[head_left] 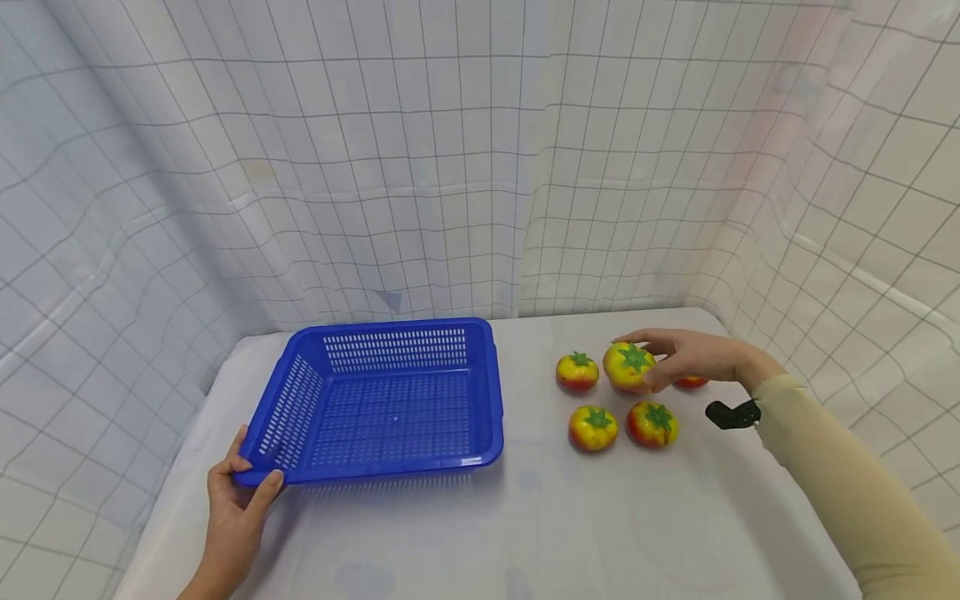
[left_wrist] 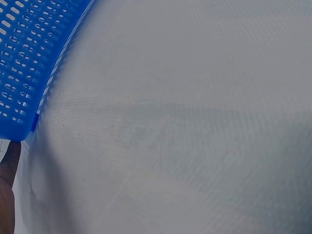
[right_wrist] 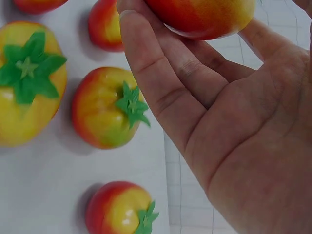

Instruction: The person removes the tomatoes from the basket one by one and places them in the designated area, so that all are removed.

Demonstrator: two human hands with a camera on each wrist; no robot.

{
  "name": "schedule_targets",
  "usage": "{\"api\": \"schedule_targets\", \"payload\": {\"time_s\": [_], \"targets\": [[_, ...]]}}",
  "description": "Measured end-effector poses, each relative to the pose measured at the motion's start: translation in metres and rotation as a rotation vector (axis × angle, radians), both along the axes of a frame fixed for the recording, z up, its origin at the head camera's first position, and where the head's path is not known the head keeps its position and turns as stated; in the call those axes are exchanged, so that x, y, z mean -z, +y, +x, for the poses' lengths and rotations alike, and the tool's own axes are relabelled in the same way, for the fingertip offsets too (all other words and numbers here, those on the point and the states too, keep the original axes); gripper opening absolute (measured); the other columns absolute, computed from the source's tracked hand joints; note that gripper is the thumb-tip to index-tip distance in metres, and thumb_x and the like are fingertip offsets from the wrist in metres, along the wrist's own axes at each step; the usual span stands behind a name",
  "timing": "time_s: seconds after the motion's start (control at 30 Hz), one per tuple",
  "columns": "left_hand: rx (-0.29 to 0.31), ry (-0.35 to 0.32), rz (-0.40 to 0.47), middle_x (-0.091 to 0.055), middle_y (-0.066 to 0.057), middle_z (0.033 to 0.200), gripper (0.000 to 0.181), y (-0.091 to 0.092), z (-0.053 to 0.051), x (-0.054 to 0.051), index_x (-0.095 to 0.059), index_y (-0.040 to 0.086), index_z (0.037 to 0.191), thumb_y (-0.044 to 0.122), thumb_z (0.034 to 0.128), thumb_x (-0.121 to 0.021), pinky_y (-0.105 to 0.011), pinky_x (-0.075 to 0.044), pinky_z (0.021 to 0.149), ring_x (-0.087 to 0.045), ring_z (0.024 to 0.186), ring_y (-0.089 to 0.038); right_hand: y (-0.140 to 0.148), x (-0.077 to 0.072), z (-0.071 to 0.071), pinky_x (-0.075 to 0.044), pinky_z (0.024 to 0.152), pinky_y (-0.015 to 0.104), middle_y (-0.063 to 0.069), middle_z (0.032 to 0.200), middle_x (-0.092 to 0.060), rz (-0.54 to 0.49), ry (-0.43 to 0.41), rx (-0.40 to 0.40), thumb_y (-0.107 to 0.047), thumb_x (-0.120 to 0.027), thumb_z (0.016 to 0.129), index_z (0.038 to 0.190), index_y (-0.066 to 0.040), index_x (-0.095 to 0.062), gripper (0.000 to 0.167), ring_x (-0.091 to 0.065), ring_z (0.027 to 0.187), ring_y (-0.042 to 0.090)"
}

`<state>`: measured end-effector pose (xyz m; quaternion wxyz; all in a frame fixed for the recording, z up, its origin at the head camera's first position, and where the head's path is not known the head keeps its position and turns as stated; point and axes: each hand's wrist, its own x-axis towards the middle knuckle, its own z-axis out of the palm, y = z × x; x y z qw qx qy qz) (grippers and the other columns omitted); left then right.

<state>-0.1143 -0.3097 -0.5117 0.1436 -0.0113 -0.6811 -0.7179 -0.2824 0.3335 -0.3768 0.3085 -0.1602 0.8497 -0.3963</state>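
Observation:
The blue plastic basket [head_left: 501, 400] lies on the table's left half, with perforated walls and nothing inside. My left hand [head_left: 238, 517] grips its near left corner, thumb on the rim and fingers around the outer side. In the left wrist view, one finger [left_wrist: 9, 165] touches the basket's corner [left_wrist: 19, 129]. My right hand [head_left: 693, 354] holds a yellow-red tomato [head_left: 626, 367] with a green star-shaped calyx, pinched between thumb and fingers above the table. That tomato [right_wrist: 204, 17] also shows at the top of the right wrist view.
Several similar tomatoes rest on the white table [head_left: 540, 517]: one at the back left [head_left: 577, 372], a front left one [head_left: 592, 428], a front right one [head_left: 652, 424], and a partly hidden one [head_left: 692, 382] behind my right hand. Grid-patterned curtains [head_left: 450, 167] surround the table.

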Motion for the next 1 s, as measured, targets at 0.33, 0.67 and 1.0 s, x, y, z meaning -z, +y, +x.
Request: {"api": "schedule_targets", "payload": {"time_s": [0.33, 0.67, 1.0], "targets": [[-0.006, -0.017, -0.012, 0.002, 0.005, 0.170, 0.038, -0.001, 0.001, -0.002, -0.024, 0.025, 0.123, 0.000, 0.1071, -0.047, -0.009, -0.045, 0.095, -0.029, 0.139, -0.018, 0.024, 0.009, 0.011, -0.050, 0.098, 0.045, 0.020, 0.154, -0.039, -0.048, -0.016, 0.045, -0.028, -0.072, 0.094, 0.155, -0.031, -0.040, 0.069, -0.062, 0.115, 0.042], [-0.008, -0.009, -0.003, 0.002, 0.004, 0.170, 0.037, 0.002, 0.002, -0.003, -0.025, 0.024, 0.122, -0.001, 0.1069, -0.047, -0.009, -0.045, 0.095, -0.030, 0.138, -0.017, 0.044, 0.017, 0.023, -0.053, 0.099, 0.041, 0.017, 0.154, -0.040, -0.104, -0.031, 0.075, -0.024, -0.069, 0.096, 0.157, -0.024, -0.036, 0.070, -0.061, 0.119, 0.035], [-0.004, 0.009, 0.011, 0.001, 0.002, 0.170, 0.038, 0.002, 0.000, -0.001, -0.025, 0.024, 0.121, -0.003, 0.1062, -0.047, -0.011, -0.046, 0.095, -0.033, 0.136, -0.017, 0.063, 0.026, 0.034, -0.054, 0.097, 0.039, 0.022, 0.152, -0.041, -0.117, -0.029, 0.121, -0.022, -0.067, 0.097, 0.159, -0.015, -0.031, 0.072, -0.059, 0.121, 0.034]]}}
